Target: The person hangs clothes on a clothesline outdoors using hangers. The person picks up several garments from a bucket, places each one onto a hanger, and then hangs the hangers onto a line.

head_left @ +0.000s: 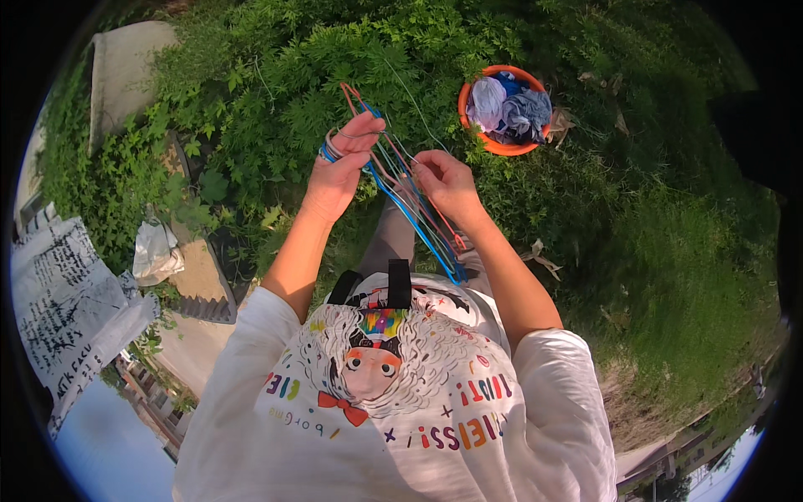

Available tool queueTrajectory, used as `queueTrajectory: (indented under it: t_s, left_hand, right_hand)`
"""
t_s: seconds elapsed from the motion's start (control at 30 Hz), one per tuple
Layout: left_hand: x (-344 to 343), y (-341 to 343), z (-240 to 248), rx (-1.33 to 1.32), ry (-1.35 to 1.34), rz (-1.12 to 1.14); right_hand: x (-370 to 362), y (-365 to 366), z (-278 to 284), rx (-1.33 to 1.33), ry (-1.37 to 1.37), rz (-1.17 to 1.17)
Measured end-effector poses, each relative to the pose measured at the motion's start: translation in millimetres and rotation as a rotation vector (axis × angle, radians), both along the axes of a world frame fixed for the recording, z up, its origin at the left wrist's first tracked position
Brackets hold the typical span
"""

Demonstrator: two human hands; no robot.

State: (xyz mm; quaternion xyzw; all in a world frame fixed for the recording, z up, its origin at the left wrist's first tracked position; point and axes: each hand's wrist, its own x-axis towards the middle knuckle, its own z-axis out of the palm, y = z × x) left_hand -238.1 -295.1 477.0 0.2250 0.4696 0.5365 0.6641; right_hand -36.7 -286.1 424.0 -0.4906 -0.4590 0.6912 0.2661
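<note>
We look down at our own two hands, raised over green bushes (276, 75). Our left hand (339, 167) has its grip clenched around a bundle of thin wire hangers (410, 209), blue, orange and pale, which trail down toward our white printed shirt (401, 402). Our right hand (443, 180) pinches one wire of the same bundle between its fingertips. Beyond the hands, an orange basin (504, 146) of crumpled laundry sits on the grass (669, 276). At far left, a printed cloth (67, 293) hangs beside a concrete path (196, 272).
</note>
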Motion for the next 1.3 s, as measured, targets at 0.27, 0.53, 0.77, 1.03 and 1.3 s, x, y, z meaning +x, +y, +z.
queueTrajectory:
  t_s: [0.27, 0.53, 0.77, 1.03, 1.3]
  left_hand:
    - [45.6, 7.3, -31.4, -0.153, 0.170, -0.228]
    - [70.2, 12.8, -71.5, -0.159, 0.130, -0.349]
    - [78.3, 20.2, -102.6, 0.035, 0.332, -0.437]
    - [76.2, 25.3, -130.5, -0.008, 0.323, -0.460]
    - [89.1, 34.3, -170.5, 0.107, 0.524, -0.566]
  right_hand:
    - [3.5, 1.6, -11.6, 0.182, -0.183, 0.025]
    - [12.8, 4.8, -57.5, 0.192, -0.324, 0.085]
    - [16.5, 3.0, -94.9, 0.354, -0.442, 0.123]
    - [14.7, 8.8, -114.9, 0.305, -0.558, 0.180]
    - [48.1, 32.3, -160.1, 0.358, -0.772, 0.367]
